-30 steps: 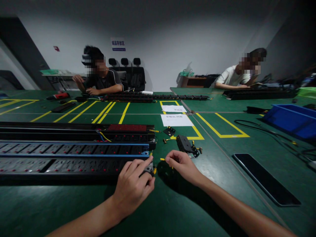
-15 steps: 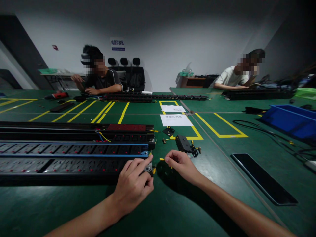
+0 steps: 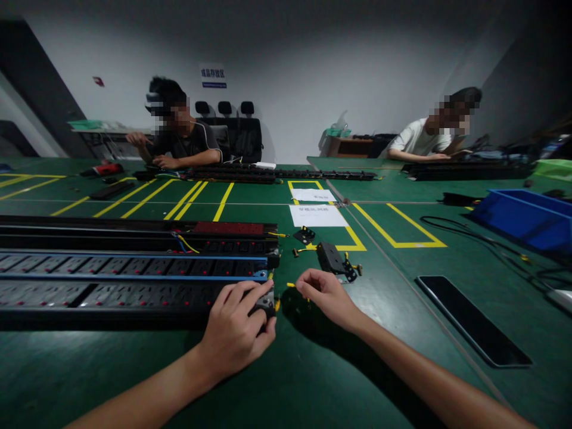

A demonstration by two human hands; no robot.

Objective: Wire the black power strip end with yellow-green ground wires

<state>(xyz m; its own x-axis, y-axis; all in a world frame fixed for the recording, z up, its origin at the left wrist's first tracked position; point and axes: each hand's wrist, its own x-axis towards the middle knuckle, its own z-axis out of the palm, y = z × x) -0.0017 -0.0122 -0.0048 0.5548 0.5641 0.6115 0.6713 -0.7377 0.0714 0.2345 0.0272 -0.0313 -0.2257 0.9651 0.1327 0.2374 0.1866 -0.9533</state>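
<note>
Long black socket strips lie side by side on the left of the green table. My left hand (image 3: 241,325) rests over the right end of the nearest socket strip (image 3: 147,296), its fingers wrapped round that end. Just behind it lies a strip with blue edges (image 3: 156,268). To the right of the strip ends, my right hand (image 3: 324,295) pinches a short yellow wire (image 3: 291,285) between thumb and fingertips. Beyond my right hand sit a black box-shaped module (image 3: 330,257) and a small black bracket (image 3: 304,235).
A phone (image 3: 473,322) lies right of my right hand. Farther right are black cables (image 3: 482,235) and a blue bin (image 3: 527,217). Paper sheets (image 3: 318,215) lie mid-table. Two people sit across the table, near more black strips (image 3: 232,174).
My left hand has shifted slightly left and its index finger now lies lower on the strip's end. My right hand still holds the yellow wire, nearly unmoved.
</note>
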